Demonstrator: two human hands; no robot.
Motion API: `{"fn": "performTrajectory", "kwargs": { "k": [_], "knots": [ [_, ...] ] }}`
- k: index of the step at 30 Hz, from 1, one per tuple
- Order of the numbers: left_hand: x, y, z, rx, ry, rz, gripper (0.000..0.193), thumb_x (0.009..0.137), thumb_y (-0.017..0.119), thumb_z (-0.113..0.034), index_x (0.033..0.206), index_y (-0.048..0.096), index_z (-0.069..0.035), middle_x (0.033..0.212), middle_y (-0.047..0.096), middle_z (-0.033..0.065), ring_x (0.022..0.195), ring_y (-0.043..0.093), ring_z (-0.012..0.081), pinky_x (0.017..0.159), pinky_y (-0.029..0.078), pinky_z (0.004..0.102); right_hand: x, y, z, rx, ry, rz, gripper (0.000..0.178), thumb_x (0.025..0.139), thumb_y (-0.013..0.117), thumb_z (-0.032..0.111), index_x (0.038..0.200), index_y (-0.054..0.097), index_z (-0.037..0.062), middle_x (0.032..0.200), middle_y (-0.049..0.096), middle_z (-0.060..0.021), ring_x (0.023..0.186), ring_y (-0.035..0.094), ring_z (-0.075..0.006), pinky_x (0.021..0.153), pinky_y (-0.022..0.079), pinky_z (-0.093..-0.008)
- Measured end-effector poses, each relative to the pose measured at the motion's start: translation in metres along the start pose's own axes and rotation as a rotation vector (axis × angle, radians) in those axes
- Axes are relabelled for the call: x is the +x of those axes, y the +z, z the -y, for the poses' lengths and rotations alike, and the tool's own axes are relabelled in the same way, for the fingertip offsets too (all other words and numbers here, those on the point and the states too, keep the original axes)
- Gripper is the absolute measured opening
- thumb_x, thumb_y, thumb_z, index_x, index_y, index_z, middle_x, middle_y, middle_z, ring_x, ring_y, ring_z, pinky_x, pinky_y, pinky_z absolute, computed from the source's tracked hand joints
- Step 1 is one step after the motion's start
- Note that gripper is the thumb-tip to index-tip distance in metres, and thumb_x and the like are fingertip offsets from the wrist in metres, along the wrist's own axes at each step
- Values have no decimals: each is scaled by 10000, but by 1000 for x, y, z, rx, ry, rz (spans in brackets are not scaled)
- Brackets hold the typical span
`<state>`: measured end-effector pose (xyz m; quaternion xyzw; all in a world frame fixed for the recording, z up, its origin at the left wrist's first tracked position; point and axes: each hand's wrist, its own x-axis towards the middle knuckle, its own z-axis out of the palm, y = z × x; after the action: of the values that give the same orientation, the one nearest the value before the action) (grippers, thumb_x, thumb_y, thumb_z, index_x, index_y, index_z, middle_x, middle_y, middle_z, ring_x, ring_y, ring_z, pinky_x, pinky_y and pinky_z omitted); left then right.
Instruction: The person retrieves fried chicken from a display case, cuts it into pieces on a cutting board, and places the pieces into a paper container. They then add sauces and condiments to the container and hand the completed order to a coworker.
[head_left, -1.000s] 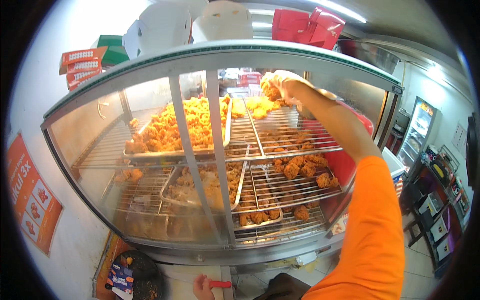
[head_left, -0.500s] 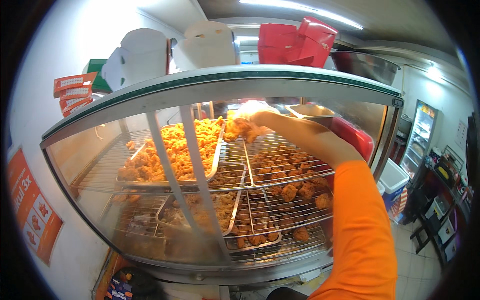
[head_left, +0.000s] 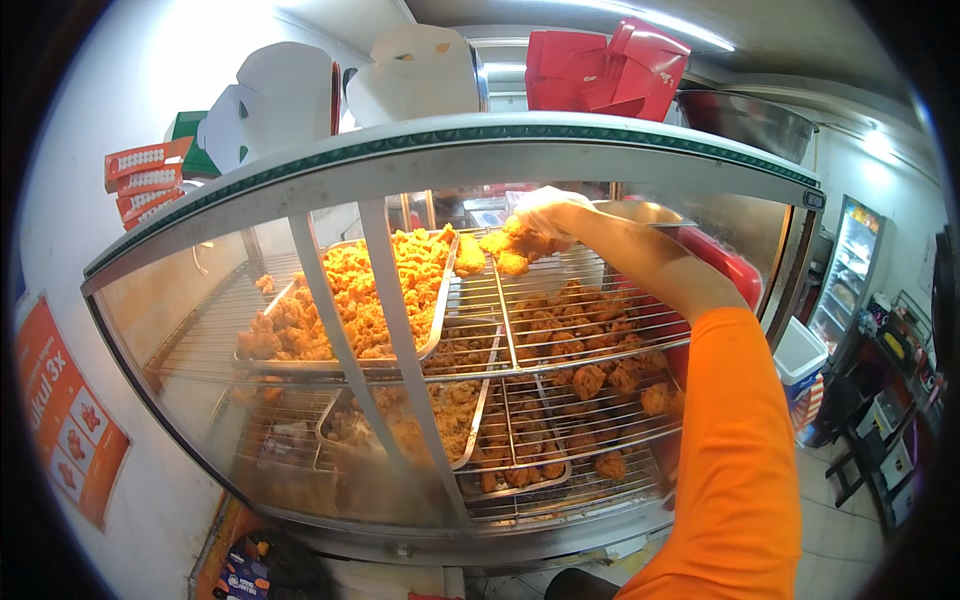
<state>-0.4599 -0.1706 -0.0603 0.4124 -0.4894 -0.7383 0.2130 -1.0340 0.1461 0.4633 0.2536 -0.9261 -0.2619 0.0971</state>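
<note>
My right hand (head_left: 545,212), in a thin clear glove, reaches into the glass display warmer (head_left: 450,150) and grips a piece of fried chicken (head_left: 508,247) above the upper wire rack (head_left: 560,290). The orange sleeve (head_left: 735,440) runs up from the lower right. A metal tray (head_left: 440,320) heaped with golden fried chicken (head_left: 350,290) sits just left of the hand. More fried pieces (head_left: 580,330) lie on the racks below it. My left hand is out of sight.
White and red folded boxes (head_left: 420,70) and a metal bowl (head_left: 745,120) stand on top of the warmer. Orange cartons (head_left: 145,180) are stacked at the left wall. A lower tray (head_left: 440,410) holds more chicken. A drinks fridge (head_left: 850,270) stands at the right.
My right hand has moved left and lower over the rack with the chicken piece. The view has tilted up, and my left hand at the bottom edge is no longer seen.
</note>
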Motion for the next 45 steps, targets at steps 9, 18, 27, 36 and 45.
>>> {"fn": "performTrajectory", "kwargs": {
  "k": [9, 18, 27, 36, 45],
  "knots": [
    [-6, 14, -15, -19, 5, 42, 399, 981, 672, -251, 1307, 590, -37, 1235, 652, 100, 1077, 637, 227, 896, 514, 378, 0, -6, 48, 600, 54, -107, 231, 770, 779, 87, 995, 750, 135, 1018, 760, -77, 933, 710, -242, 792, 551, -341],
    [-19, 9, -25, 16, 116, 66, 447, 978, 670, -273, 1332, 586, -14, 1262, 635, 125, 1106, 640, 252, 925, 512, 390, -36, -34, 33, 1141, 447, -225, 167, 854, 700, 217, 963, 706, 92, 900, 698, -107, 779, 676, -248, 642, 536, -388],
    [-3, -8, -37, -3, 141, 103, 453, 944, 687, -243, 1324, 597, -14, 1261, 644, 119, 1076, 651, 246, 921, 511, 398, -11, -23, 41, 852, 407, -215, 304, 867, 703, 377, 859, 737, 75, 727, 697, -110, 627, 624, -240, 604, 509, -382],
    [-18, -23, -40, 14, 35, -39, 371, 938, 665, -196, 1265, 617, -28, 1194, 664, 94, 1047, 638, 184, 856, 510, 325, -91, -51, 41, 271, 314, -203, 533, 918, 652, 494, 1145, 720, 18, 1130, 708, -203, 1063, 686, -278, 913, 529, -342],
    [-29, -77, -23, -54, 38, -217, 332, 946, 664, -189, 1244, 642, -44, 1175, 692, 68, 1028, 654, 168, 847, 504, 321, -263, 0, 303, 1835, -132, -51, 484, 902, 728, 359, 1261, 679, 37, 1260, 669, -151, 1103, 662, -221, 979, 499, -326]
  ]
}}
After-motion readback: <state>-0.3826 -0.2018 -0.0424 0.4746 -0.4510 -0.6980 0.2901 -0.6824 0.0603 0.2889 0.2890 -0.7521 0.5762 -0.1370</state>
